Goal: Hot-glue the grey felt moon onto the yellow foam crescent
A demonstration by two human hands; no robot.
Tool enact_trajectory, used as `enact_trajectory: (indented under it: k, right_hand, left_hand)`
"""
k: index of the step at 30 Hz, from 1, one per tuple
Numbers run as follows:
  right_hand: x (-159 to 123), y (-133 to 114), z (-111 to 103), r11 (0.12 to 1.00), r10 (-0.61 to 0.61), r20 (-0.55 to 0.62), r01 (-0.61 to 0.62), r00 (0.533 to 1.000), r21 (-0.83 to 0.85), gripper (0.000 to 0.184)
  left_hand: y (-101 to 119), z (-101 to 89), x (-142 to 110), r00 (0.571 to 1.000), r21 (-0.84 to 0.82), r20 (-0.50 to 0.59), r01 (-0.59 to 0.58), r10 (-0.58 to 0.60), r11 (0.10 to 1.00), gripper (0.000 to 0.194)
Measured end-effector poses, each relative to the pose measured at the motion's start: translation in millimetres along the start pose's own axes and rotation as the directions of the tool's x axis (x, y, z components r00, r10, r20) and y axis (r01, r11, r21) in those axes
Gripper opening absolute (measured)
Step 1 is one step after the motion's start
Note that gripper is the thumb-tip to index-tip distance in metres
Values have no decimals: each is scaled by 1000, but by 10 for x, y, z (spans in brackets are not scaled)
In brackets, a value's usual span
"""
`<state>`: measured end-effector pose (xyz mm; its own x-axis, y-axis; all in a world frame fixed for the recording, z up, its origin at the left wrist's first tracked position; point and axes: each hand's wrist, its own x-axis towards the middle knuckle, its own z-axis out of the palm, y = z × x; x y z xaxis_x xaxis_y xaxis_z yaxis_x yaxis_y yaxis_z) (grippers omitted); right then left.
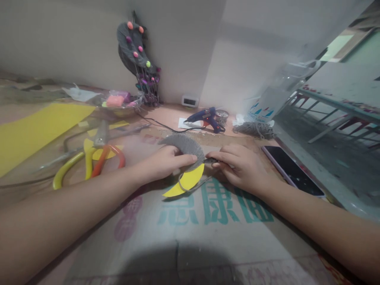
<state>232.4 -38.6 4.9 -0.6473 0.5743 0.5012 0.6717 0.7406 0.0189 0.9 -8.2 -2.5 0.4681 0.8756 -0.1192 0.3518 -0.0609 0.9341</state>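
At the center of the frame, a yellow crescent (192, 178), its upper part wrapped in gray cord (190, 145), is held above a printed cardboard sheet (142, 237). The left hand (170, 160) grasps the wrapped part, thumb laid on top. Just right of it, the right hand (237, 164) pinches a small dark item (211, 160) at the crescent's edge, too blurred to identify; a loose strand loops below. Yellow-handled pliers (88, 158) lie at center left, a blue glue gun (204, 116) at upper center, and a phone (292, 170) at center right.
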Motion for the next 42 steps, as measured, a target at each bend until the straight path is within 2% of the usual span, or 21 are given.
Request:
enact_trajectory:
  k: [7, 15, 29, 36, 39, 42]
  right_hand:
    - [4, 10, 2, 1000, -10, -5, 10, 1000, 18, 24]
    - [-8, 1, -30, 997, 66, 7, -66, 998, 43, 27]
    - [-5, -25, -1, 999, 23, 19, -23, 1000, -28, 26]
    - [-2, -14, 8, 1000, 24, 14, -24, 1000, 5, 25]
    - [-13, 0, 16, 998, 52, -2, -52, 999, 40, 25]
    - [-11, -8, 14, 984, 154, -54, -149, 987, 98, 25]
  left_hand:
    - [19, 0, -9, 1000, 0, 6, 13, -13, 1000, 35]
    - [-54, -5, 26, 999, 28, 11, 31, -32, 999, 41]
    - [-42, -1, 21, 1000, 35, -3, 6, -6, 999, 39]
    - [-31, -5, 17, 1000, 29, 17, -5, 4, 1000, 38]
    - [-35, -6, 24, 1000, 38, 15, -10, 10, 999, 38]
    - [-55, -5, 39, 999, 43, 24, -25, 24, 999, 40]
